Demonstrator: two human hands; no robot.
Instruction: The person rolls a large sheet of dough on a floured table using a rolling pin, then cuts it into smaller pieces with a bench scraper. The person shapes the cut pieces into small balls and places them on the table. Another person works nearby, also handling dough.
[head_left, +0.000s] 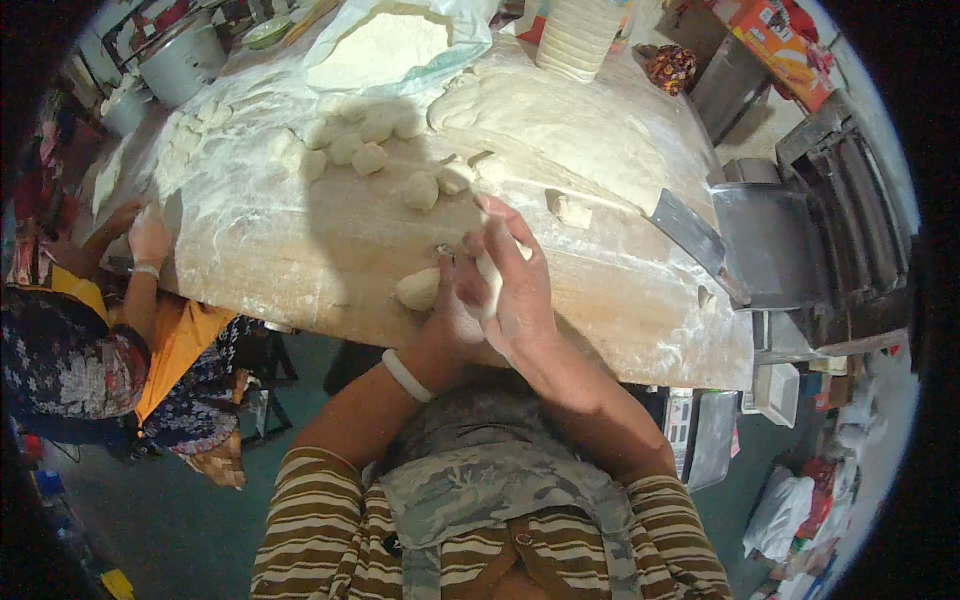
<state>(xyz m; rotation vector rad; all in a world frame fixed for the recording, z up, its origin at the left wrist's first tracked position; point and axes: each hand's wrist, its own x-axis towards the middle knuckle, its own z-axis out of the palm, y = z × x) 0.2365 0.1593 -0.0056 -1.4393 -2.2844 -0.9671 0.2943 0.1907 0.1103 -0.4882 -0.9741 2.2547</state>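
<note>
A piece of pale dough (491, 283) is pressed between my two hands above the front of a floured wooden board (300, 277). My right hand (521, 289) is cupped around its right side, fingers pointing up and away. From the left, my left hand (459, 296) bears against the same piece; part of the dough is hidden by the fingers. A smooth dough ball (418, 290) rests on the board just left of my left hand. Beyond my fingertips lie a dough ball (421, 190) and a dough lump (455, 177). A cut dough chunk (572, 211) sits to the right.
A broad dough slab (555, 124) covers the back right; beside it lies a cleaver (694, 240). Several dough balls (368, 159) sit back left, before an open flour bag (379, 49). A stack of round wrappers or steamers (581, 37) stands behind. Another person's hand (150, 236) works at left.
</note>
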